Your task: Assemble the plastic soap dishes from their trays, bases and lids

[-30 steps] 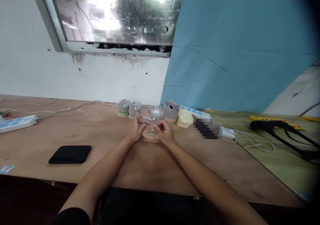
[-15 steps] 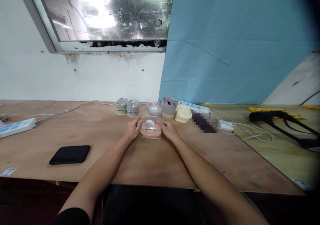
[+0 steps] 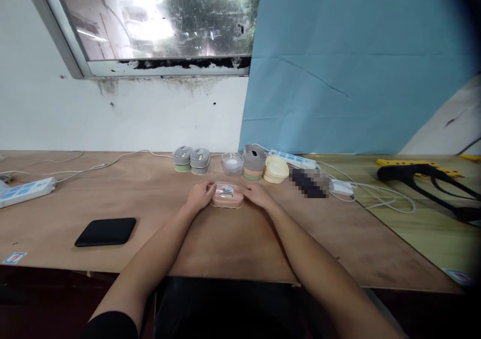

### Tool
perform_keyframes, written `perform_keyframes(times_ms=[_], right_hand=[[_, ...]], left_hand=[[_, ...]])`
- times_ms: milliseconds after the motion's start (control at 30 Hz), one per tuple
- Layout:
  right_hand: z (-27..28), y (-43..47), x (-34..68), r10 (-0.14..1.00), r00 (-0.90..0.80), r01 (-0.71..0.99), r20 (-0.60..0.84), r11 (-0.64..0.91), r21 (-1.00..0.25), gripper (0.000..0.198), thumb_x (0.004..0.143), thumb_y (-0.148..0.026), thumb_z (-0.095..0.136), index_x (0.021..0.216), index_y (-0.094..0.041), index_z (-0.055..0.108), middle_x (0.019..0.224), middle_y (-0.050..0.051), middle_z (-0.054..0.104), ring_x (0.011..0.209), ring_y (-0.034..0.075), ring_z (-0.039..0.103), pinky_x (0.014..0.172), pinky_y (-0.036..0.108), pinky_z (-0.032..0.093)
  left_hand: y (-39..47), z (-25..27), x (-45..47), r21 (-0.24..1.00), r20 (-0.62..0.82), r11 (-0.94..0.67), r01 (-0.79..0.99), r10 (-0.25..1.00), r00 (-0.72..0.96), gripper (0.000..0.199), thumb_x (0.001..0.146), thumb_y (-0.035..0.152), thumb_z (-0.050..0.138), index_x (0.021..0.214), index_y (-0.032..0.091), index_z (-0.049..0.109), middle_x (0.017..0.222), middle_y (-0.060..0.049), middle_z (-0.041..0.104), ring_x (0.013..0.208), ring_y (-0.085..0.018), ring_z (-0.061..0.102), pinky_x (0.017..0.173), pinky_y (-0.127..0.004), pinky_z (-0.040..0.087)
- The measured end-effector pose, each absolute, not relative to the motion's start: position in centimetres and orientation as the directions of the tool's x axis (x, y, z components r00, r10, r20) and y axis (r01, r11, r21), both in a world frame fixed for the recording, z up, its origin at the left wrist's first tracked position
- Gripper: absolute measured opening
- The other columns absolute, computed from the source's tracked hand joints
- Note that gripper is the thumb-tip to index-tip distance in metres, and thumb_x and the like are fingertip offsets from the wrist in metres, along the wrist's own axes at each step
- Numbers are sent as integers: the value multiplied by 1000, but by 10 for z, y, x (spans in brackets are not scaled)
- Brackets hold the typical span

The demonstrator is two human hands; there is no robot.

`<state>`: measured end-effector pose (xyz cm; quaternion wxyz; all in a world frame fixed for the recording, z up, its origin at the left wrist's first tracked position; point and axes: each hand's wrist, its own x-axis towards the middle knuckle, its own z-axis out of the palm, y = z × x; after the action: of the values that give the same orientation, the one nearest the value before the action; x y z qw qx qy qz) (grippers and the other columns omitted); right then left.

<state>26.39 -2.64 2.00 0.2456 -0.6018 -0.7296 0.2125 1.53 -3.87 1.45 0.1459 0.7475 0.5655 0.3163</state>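
Observation:
A pink lidded box (image 3: 227,202) sits on the tabletop between my two hands. Its clear lid (image 3: 219,188) lies flat over the top, with a round pale label and a small slot in front. My left hand (image 3: 200,197) grips the left end, thumb and fingers at the lid's edge. At the opposite end, my right hand (image 3: 259,195) holds the lid's right edge with its fingers. Behind the box are a clear tub (image 3: 232,164), a stack of grey, pink and green boxes (image 3: 254,159) and a stack of yellow pieces (image 3: 276,170).
Two grey-lidded boxes (image 3: 200,162) stand at the back left of the pink one. A black flat case (image 3: 105,232) lies to the left. Power strips (image 3: 293,159), white cables (image 3: 394,206) and a black frame-like object (image 3: 409,173) are at the right.
The clear lid stood raised above the pink box and now lies flat on it. My hands have shifted slightly with it, the right one turning more over the edge.

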Motion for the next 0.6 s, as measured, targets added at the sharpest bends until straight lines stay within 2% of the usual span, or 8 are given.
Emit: perform_keyframes(times_ms=[100, 233, 400, 500, 600], right_hand=[[19, -26, 265, 959, -81, 759, 270, 235, -607, 43, 68, -62, 63, 71, -19, 62, 68, 0, 64, 62, 14, 55, 54, 24, 35], [13, -25, 262, 911, -175, 657, 373, 390, -645, 36, 75, -50, 64, 91, -18, 66, 86, 5, 69, 74, 16, 61, 66, 27, 45], [9, -24, 259, 911, -256, 528, 323, 412, -742, 49, 79, -47, 63, 118, -18, 61, 99, 9, 71, 83, 20, 65, 77, 34, 51], [11, -25, 260, 905, -303, 495, 298, 417, -763, 50, 81, -48, 61, 123, -21, 60, 106, 9, 70, 90, 22, 65, 83, 38, 51], [12, -27, 263, 878, -390, 485, 278, 452, -749, 49, 86, -49, 54, 128, -24, 56, 124, 8, 62, 109, 25, 60, 96, 42, 45]], left_hand=[[-38, 16, 15, 566, 296, -312, 763, 941, 165, 37, 91, 40, 39, 106, 22, 67, 102, -7, 71, 94, -24, 63, 78, -31, 45], [-37, 15, 13, 541, 284, -304, 784, 944, 170, 36, 91, 38, 38, 104, 22, 67, 103, -8, 70, 96, -24, 62, 80, -31, 44], [-36, 14, 11, 499, 255, -318, 806, 943, 214, 37, 92, 37, 34, 99, 21, 67, 99, -8, 70, 92, -25, 63, 78, -31, 43], [-37, 13, 11, 478, 249, -316, 820, 943, 218, 39, 92, 39, 33, 98, 20, 67, 98, -9, 70, 91, -25, 63, 77, -31, 42], [-38, 15, 11, 422, 274, -319, 849, 937, 216, 43, 93, 40, 31, 92, 19, 68, 96, -11, 70, 92, -25, 62, 78, -32, 41]])
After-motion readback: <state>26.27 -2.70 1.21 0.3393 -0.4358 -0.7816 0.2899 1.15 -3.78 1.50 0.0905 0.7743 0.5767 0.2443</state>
